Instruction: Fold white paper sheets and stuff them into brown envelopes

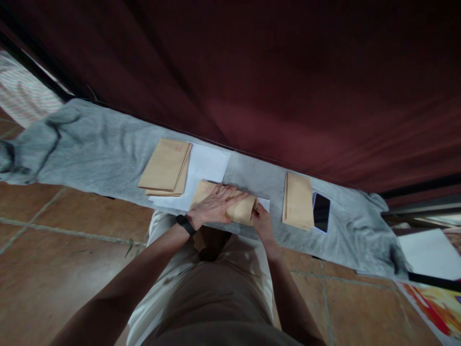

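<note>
A brown envelope (240, 210) lies on a grey cloth (101, 149) in front of me. My left hand (216, 205) presses flat on top of it, fingers spread. At the envelope's right end, my right hand (262, 222) pinches the flap, which curls upward. A black band sits on my left wrist. A white sheet (208, 164) lies under and behind the envelope.
A stack of brown envelopes (166, 166) lies at the left on the white sheet. Another stack of envelopes (298, 200) sits at the right, next to a dark phone (321, 212). A dark red curtain (288, 72) hangs behind. Tiled floor (72, 240) surrounds the cloth.
</note>
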Demonstrator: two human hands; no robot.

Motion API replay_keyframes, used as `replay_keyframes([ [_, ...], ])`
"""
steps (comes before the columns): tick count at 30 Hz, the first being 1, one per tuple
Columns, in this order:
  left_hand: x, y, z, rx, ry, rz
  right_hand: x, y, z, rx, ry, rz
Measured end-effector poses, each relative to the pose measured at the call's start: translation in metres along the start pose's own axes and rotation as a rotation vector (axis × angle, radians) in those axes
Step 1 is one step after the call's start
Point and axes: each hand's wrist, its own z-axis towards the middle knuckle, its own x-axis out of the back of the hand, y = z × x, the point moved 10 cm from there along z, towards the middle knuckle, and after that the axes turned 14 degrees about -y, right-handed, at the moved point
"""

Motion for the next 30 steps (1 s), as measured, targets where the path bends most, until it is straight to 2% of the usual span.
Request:
replay_keyframes([
  [3,-0.006,-0.006,0.002,0.025,-0.022,0.000,0.006,-0.005,-0.003,-0.019,0.046,-0.062],
  [8,-0.010,-0.011,0.002,0.049,-0.050,-0.014,0.006,-0.013,-0.004,0.014,-0.010,-0.005],
  [16,-0.007,-0.010,-0.002,0.043,-0.004,-0.018,0.013,-0.006,-0.008,-0.023,0.065,-0.022],
  [21,-0.018,-0.017,-0.002,0.048,-0.018,-0.021,0.009,-0.006,-0.002,0.003,0.027,0.000],
  [27,-0.022,-0.021,0.000,0.060,-0.008,-0.033,0.020,-0.027,-0.012,0.017,0.136,-0.358],
  [30,-0.023,-0.020,0.002,0.053,-0.009,-0.015,0.017,-0.036,-0.013,0.034,0.103,-0.495],
])
